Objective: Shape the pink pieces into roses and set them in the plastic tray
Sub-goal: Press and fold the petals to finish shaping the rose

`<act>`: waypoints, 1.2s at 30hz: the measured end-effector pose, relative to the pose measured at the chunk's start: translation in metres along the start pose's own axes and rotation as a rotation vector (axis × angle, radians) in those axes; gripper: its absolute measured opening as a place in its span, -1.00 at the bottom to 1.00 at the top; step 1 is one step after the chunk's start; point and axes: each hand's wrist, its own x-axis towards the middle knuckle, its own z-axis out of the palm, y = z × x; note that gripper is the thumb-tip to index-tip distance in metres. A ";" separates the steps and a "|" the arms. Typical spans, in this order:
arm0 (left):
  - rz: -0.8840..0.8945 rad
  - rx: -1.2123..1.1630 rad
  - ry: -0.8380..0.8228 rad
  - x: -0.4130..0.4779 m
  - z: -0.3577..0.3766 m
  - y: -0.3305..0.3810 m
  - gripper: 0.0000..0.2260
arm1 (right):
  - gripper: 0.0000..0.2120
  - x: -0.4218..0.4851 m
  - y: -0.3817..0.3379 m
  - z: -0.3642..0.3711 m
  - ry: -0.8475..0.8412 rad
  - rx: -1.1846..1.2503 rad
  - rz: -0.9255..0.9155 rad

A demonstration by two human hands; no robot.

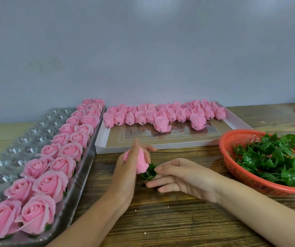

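The left hand (127,169) reaches in from the near edge, its fingers curled round a closed pink bud (140,162) held tip-down at the middle of the brown wooden worktop (178,221). The right hand (184,177), palm down, pinches a small green plastic calyx (149,173) at the bud's lower end, its other fingers loosely extended. On the left, finished pink roses (50,182) fill two rows of the clear plastic tray (27,139). Unshaped pink pieces (161,113) lie in a far white shallow box (100,139).

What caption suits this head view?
Left hand grips a pink bud; right hand pinches a green calyx at its base, beside the plastic tray of roses.
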 end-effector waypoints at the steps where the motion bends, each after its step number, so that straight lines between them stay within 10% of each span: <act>1: -0.005 -0.009 0.004 0.000 0.000 0.000 -0.55 | -0.91 0.000 0.000 0.000 0.001 -0.001 -0.001; 10: 0.002 0.063 0.000 -0.004 0.003 0.005 -0.55 | -0.86 -0.001 0.000 0.003 0.016 -0.058 -0.005; 20: 0.788 0.654 -0.175 -0.026 0.027 0.002 -0.64 | -0.79 -0.007 0.006 0.010 0.088 -0.495 -0.233; 36: 0.532 0.674 -0.059 -0.011 0.013 0.004 -0.80 | -0.81 0.001 0.003 -0.004 -0.081 -0.168 -0.059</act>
